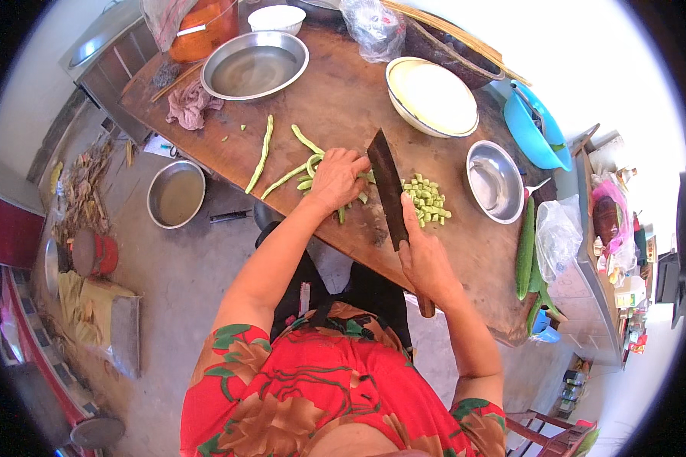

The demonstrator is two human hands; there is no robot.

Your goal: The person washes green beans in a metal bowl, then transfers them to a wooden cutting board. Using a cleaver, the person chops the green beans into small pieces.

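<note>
My left hand [337, 180] is closed over a bunch of long green beans [283, 181], pressing them to the brown wooden table [335, 91]. Their ends stick out on its left and below it. In my right hand [428, 263] is the handle of a cleaver, whose dark blade [386, 179] stands just right of my left fingertips. A small pile of chopped bean pieces [433, 206] lies to the right of the blade. One whole bean [262, 154] lies apart at the left, with a few tiny bits behind it.
A metal basin of water [255, 55] and a pink cloth [193, 104] are at the far left. Behind the pieces stands a lidded enamel bowl [433, 95]. Rightward are a steel bowl [495, 183], a blue basin [540, 141], cucumbers [526, 251] and a plastic bag [559, 236].
</note>
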